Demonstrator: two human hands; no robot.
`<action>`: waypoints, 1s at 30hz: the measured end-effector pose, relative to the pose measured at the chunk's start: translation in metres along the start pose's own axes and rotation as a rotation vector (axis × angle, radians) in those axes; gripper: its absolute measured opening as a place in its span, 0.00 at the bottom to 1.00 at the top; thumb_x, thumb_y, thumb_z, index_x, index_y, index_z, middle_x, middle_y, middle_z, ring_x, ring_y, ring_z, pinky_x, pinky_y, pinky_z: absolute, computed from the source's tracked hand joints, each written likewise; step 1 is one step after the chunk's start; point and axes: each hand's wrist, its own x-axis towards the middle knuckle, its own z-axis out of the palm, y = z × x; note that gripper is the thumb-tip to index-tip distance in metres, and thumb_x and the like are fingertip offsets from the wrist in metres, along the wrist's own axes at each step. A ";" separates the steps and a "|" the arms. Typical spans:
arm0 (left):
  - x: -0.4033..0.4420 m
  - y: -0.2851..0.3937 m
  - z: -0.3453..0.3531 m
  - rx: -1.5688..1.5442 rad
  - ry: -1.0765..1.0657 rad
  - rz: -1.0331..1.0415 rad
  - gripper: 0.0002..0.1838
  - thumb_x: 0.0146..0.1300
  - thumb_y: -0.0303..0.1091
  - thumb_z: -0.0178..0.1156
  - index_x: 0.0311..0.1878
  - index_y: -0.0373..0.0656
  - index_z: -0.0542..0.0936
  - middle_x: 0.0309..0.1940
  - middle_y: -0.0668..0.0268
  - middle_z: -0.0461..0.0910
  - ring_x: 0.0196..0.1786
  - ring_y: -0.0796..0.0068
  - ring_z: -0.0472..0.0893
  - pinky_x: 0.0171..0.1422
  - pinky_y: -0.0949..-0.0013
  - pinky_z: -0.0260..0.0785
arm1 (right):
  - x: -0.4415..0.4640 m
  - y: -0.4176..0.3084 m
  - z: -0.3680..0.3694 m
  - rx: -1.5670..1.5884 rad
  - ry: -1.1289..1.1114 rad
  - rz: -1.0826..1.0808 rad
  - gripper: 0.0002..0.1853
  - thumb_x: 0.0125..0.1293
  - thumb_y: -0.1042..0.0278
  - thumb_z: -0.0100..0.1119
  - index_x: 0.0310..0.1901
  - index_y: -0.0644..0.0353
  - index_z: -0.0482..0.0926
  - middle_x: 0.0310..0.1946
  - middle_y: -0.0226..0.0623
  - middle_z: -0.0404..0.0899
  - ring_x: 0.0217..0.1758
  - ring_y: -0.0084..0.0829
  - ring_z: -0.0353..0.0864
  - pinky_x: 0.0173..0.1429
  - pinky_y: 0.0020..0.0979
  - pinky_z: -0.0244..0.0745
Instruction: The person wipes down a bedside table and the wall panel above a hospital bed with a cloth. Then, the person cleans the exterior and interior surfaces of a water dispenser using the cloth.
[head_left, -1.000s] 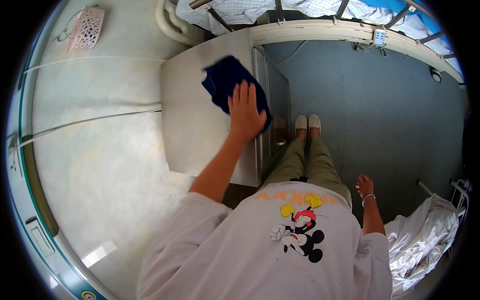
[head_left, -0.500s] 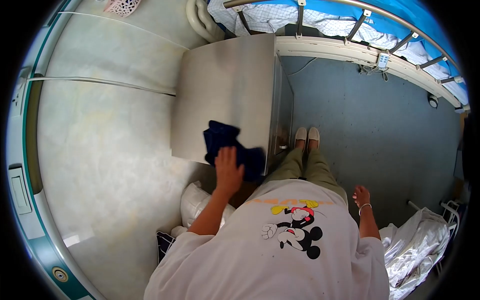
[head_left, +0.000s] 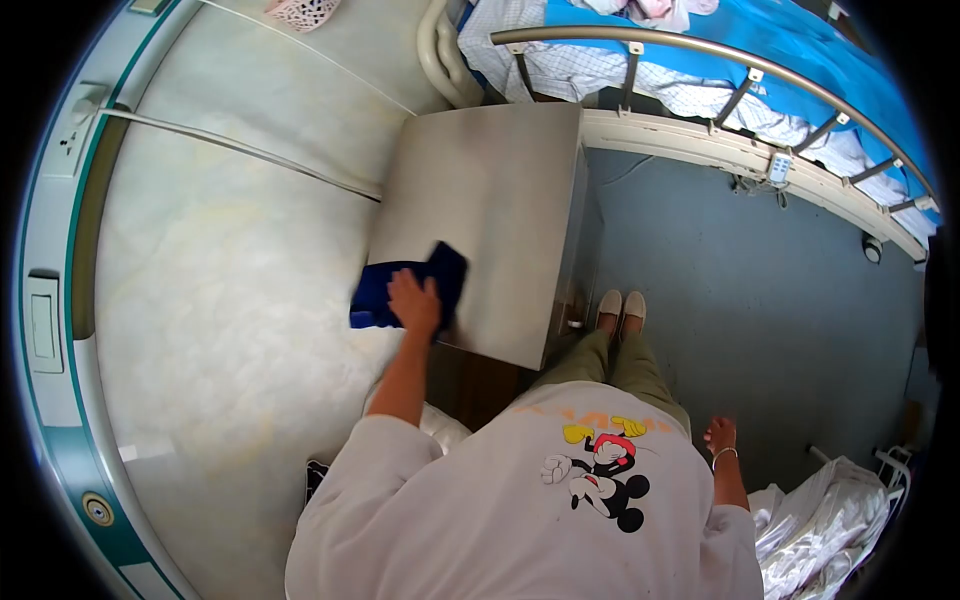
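My left hand [head_left: 414, 303] lies flat on a dark blue cloth [head_left: 376, 300], its fingers spread. The cloth is bunched at the near left corner of a metallic beige cabinet top [head_left: 490, 215], and part of it extends past the left edge toward the wall. Down at my right side hangs my right hand [head_left: 720, 436], away from the cabinet, with a bracelet on the wrist. Its fingers are curled in loosely and I see nothing in them.
A bed with a curved side rail [head_left: 690, 50] stands beyond the cabinet, a remote [head_left: 779, 167] hanging on its frame. A pale wall [head_left: 230, 300] with a cable runs along the left. Shiny silver-white plastic [head_left: 825, 515] covers something at lower right.
My left hand has slid the cloth leftward, from the near middle of the cabinet top to its left corner. My view has shifted slightly; the right hand still hangs at my side.
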 end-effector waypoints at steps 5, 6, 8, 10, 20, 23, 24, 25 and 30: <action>-0.105 0.127 -0.052 -0.192 -0.143 0.570 0.40 0.51 0.46 0.60 0.64 0.36 0.59 0.66 0.49 0.53 0.68 0.45 0.52 0.67 0.40 0.43 | 0.016 -0.005 0.006 -0.099 0.007 -0.076 0.08 0.63 0.66 0.48 0.39 0.59 0.75 0.22 0.32 0.72 0.18 0.24 0.72 0.15 0.24 0.59; -0.113 0.145 -0.059 -0.219 -0.144 0.604 0.40 0.51 0.46 0.59 0.64 0.36 0.58 0.66 0.48 0.53 0.68 0.45 0.51 0.66 0.40 0.43 | 0.020 -0.013 0.005 -0.049 -0.009 -0.078 0.09 0.63 0.68 0.47 0.42 0.58 0.73 0.23 0.33 0.70 0.17 0.25 0.71 0.14 0.23 0.56; -0.111 0.162 -0.056 -0.257 -0.105 0.648 0.39 0.53 0.47 0.58 0.64 0.36 0.59 0.66 0.48 0.53 0.68 0.45 0.52 0.66 0.42 0.44 | 0.016 -0.038 0.014 -0.065 -0.045 -0.114 0.09 0.64 0.68 0.48 0.43 0.59 0.73 0.23 0.33 0.70 0.17 0.24 0.70 0.14 0.23 0.57; -0.095 0.173 -0.055 -0.286 -0.083 0.641 0.38 0.54 0.47 0.58 0.64 0.36 0.59 0.66 0.49 0.53 0.68 0.45 0.52 0.67 0.43 0.45 | 0.006 -0.065 0.025 -0.091 -0.082 -0.157 0.09 0.64 0.68 0.49 0.43 0.59 0.73 0.23 0.33 0.70 0.18 0.24 0.70 0.15 0.22 0.57; -0.012 0.069 -0.027 -0.116 0.118 0.127 0.31 0.57 0.49 0.55 0.59 0.39 0.65 0.55 0.55 0.64 0.61 0.53 0.61 0.63 0.46 0.54 | -0.041 -0.102 0.032 -0.228 -0.193 -0.214 0.11 0.64 0.64 0.51 0.42 0.61 0.76 0.26 0.32 0.76 0.22 0.23 0.75 0.22 0.24 0.67; 0.010 -0.003 -0.016 -0.026 0.166 -0.069 0.31 0.60 0.51 0.51 0.60 0.39 0.65 0.58 0.56 0.63 0.62 0.53 0.61 0.62 0.46 0.54 | -0.010 -0.093 0.035 -0.644 -0.152 -0.587 0.12 0.64 0.63 0.51 0.42 0.63 0.76 0.28 0.35 0.78 0.25 0.26 0.76 0.30 0.30 0.71; 0.016 -0.018 -0.020 -0.022 0.153 -0.099 0.31 0.59 0.51 0.51 0.60 0.39 0.65 0.58 0.55 0.63 0.62 0.52 0.61 0.62 0.46 0.55 | -0.045 -0.131 0.056 -0.734 -0.119 -0.578 0.14 0.64 0.63 0.50 0.44 0.64 0.75 0.33 0.39 0.79 0.31 0.29 0.78 0.39 0.32 0.72; 0.023 -0.028 -0.021 -0.020 0.152 -0.103 0.31 0.59 0.51 0.51 0.60 0.39 0.65 0.58 0.55 0.63 0.62 0.52 0.61 0.62 0.46 0.55 | -0.049 -0.156 0.075 -0.788 -0.090 -0.721 0.14 0.64 0.63 0.49 0.45 0.63 0.75 0.34 0.41 0.79 0.34 0.30 0.78 0.40 0.32 0.72; 0.060 -0.043 -0.021 -0.065 0.114 -0.210 0.32 0.59 0.54 0.50 0.59 0.39 0.66 0.57 0.54 0.66 0.60 0.53 0.65 0.61 0.49 0.57 | -0.126 -0.289 0.214 -0.447 -0.129 -1.186 0.19 0.63 0.67 0.50 0.54 0.66 0.69 0.48 0.45 0.75 0.50 0.36 0.76 0.54 0.32 0.70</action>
